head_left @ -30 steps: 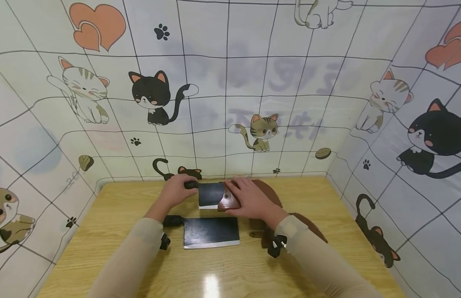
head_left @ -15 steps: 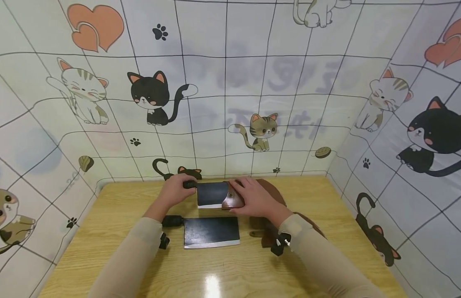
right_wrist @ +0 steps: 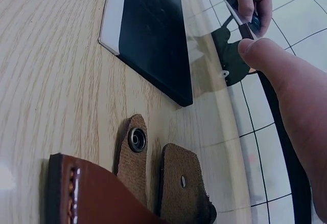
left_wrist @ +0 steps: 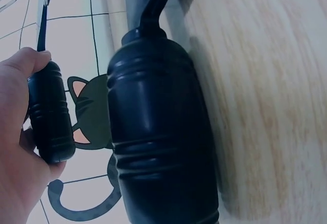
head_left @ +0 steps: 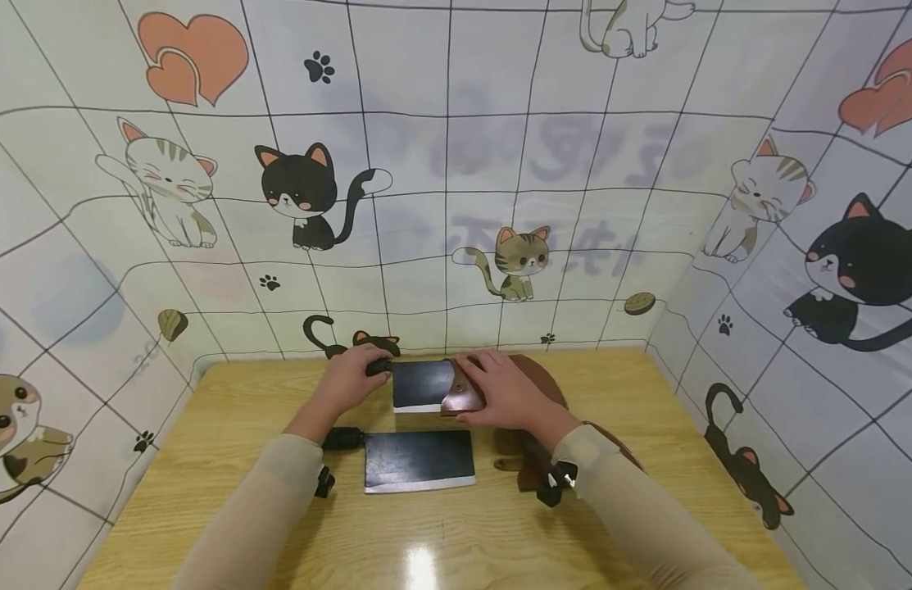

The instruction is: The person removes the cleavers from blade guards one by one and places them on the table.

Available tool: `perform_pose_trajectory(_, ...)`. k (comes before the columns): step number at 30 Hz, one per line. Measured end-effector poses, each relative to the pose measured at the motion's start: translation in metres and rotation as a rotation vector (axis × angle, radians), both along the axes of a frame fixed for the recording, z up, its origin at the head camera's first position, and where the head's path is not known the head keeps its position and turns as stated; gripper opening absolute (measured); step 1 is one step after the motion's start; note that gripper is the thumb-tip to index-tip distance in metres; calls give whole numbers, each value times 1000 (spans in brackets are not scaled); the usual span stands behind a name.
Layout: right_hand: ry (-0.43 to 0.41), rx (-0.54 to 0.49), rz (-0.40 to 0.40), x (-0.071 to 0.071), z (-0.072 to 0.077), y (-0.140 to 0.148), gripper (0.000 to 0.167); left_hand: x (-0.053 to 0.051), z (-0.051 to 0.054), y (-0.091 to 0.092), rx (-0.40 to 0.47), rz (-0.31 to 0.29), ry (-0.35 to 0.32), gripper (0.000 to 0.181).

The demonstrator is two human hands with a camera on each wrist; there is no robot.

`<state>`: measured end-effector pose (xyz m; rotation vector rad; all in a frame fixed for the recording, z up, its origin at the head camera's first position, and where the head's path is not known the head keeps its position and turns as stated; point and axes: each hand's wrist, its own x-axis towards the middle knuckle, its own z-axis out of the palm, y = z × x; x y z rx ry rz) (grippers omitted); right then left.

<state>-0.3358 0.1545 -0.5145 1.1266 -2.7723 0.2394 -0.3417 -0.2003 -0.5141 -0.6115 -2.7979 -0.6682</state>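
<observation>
My left hand (head_left: 345, 381) grips the black handle (left_wrist: 51, 111) of a cleaver (head_left: 421, 385), held above the back of the table with its pale edge down. A brown leather sheath (head_left: 463, 399) covers the right end of that blade. My right hand (head_left: 503, 389) holds the sheath, thumb (right_wrist: 276, 60) on the near side; the far fingers are mostly hidden. In front lies a second cleaver (head_left: 419, 460), flat, black handle (left_wrist: 158, 111) to the left. Beneath my right forearm rests a second leather sheath (right_wrist: 97, 193) with a snap strap (right_wrist: 134, 157).
The wooden table (head_left: 279, 524) ends against a white cat-print cloth wall (head_left: 441, 164), with similar cloth rising at both sides. Each wrist carries a small black camera mount, such as the right mount (head_left: 551, 487).
My right hand and the leather sheath have shifted slightly right, baring a little more of the held blade. The left hand stays nearly still. The cleaver and sheath on the table have not moved.
</observation>
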Motion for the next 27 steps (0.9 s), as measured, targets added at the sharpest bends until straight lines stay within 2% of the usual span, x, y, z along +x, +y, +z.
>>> perform_pose_trajectory(7, 10, -11, -3, 1, 0, 4, 110, -1, -1, -4, 110, 37, -82, 39)
perform_pose_trajectory(12, 31, -14, -2, 3, 1, 6, 109, 0, -3, -8, 134, 52, -125, 41)
perform_pose_trajectory(27, 47, -16, 36, -4, -2, 12, 110, -1, -3, -11, 136, 47, -133, 40)
